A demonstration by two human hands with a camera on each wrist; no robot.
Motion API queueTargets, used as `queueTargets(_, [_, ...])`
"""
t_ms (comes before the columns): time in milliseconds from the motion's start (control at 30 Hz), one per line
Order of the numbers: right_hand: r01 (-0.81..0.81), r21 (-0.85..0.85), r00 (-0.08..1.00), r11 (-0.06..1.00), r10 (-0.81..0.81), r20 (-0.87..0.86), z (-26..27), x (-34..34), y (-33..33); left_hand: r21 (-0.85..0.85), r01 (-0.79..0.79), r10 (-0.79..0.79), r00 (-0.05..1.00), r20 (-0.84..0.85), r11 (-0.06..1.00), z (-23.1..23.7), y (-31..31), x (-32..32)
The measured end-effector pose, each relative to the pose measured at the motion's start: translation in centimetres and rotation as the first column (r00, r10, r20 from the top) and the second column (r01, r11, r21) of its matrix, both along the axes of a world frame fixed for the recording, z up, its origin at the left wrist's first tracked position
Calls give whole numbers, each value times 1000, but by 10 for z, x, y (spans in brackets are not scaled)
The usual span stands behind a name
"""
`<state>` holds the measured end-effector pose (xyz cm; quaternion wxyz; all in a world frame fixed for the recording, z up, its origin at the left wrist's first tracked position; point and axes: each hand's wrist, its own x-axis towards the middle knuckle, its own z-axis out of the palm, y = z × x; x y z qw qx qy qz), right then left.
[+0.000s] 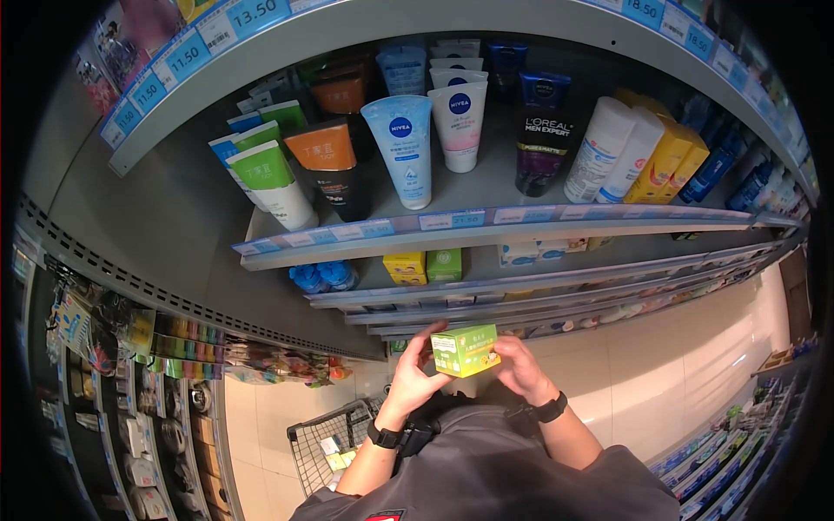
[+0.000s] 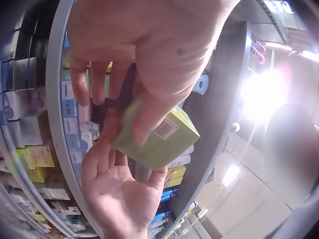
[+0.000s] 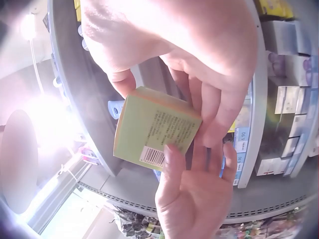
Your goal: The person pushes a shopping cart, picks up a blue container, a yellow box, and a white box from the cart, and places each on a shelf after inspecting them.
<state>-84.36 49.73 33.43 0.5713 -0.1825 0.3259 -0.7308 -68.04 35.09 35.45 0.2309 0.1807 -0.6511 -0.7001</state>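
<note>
A small green carton box (image 1: 465,350) with yellow print and a picture on its front is held up before the person's chest. The left hand (image 1: 415,378) grips it from one side, its thumb (image 2: 149,119) lying flat over the face that bears a barcode. From the other side the right hand (image 1: 524,369) holds it, with the thumb at one corner and the fingers (image 3: 212,127) along the opposite edge. Lines of small dark text cover part of the box's barcode face (image 3: 169,132) in the right wrist view. Both wrists wear black straps.
Ahead stands a store shelf (image 1: 339,233) with price labels and upright tubes, among them a blue Nivea tube (image 1: 401,148). Another green box (image 1: 444,264) sits beside a yellow one (image 1: 406,267) on a lower shelf. A wire shopping cart (image 1: 304,443) with some boxes is at the lower left.
</note>
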Motion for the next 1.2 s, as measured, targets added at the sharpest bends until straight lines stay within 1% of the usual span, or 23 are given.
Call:
queueTargets(67, [-11,-6,999,1000,11,34,-11,-2,-1,-34,27,-27,1000,9,999,-2,0,0])
queueTargets(133, [-22,-11,997,1000,23,68,-4,-1,-2,-25,1,-1,1000,-20,1000,0,1,1])
queueTargets(200, [-43,99,999,994,45,-11,8,-1,-4,8,-14,14,1000,-12,1000,-1,1,4])
queueTargets(233, [-43,99,999,994,44,-11,11,0,-6,40,-29,30,1000,-5,999,-1,1,4])
queueTargets(267, [2,113,997,994,8,-82,12,1,-8,39,-30,30,1000,-5,999,-1,0,3])
queueTargets(300, [47,124,988,991,-27,-153,13,2,-9,-11,-56,56,998,-31,998,-2,0,2])
queueTargets(333, [45,124,988,991,-25,-153,14,3,-9,-61,-84,81,995,-56,995,-3,0,2])
queueTargets(400, [123,146,955,982,-77,-287,15,4,-9,-101,-80,78,997,-26,992,-7,-2,3])
queueTargets(500, [54,96,960,994,-25,-280,12,1,-9,-167,-75,79,997,14,983,-10,-1,3])
queueTargets(567, [52,91,957,995,-24,-289,14,2,-10,-191,-80,86,996,25,978,-10,0,3])
queueTargets(633, [48,85,954,995,-21,-298,15,4,-11,-342,-69,101,992,76,937,-8,0,3])
queueTargets(667, [34,92,958,995,-6,-286,15,5,-11,-342,-71,103,992,77,937,-6,0,3])
queueTargets(733, [19,99,962,995,9,-274,15,6,-11,-446,-108,142,989,43,889,0,4,1])
queueTargets(867, [12,100,972,995,12,-233,9,7,-11,-449,-113,178,978,106,886,4,6,0])
queueTargets(933, [18,99,973,995,6,-232,5,5,-9,-287,-32,55,996,72,957,-1,5,1])
queueTargets(967, [32,114,984,993,-11,-177,3,4,-7,-287,-32,55,996,72,957,-2,6,0])
queueTargets(1000, [45,129,992,991,-30,-122,4,3,-6,-143,-43,39,999,-26,989,2,10,-1])
queueTargets(1033, [44,129,992,991,-29,-121,5,1,-5,5,-38,38,992,-124,999,7,12,-2])
queueTargets(1067, [23,123,1000,992,-20,-19,8,-1,-4,5,-39,39,992,-123,999,11,12,-2])
queueTargets(1100, [2,116,997,993,-11,82,10,-2,-3,-176,-41,34,999,-38,983,16,11,-4])
queueTargets(1133, [-16,72,998,997,12,68,10,-3,-1,-351,-25,44,998,46,936,18,10,-4])
queueTargets(1167, [-16,72,998,997,11,69,9,-2,-2,-350,-24,43,998,46,936,15,9,-5])
queueTargets(1200, [-48,2,990,999,47,130,6,-2,-2,-388,-3,30,997,64,922,10,8,-7])
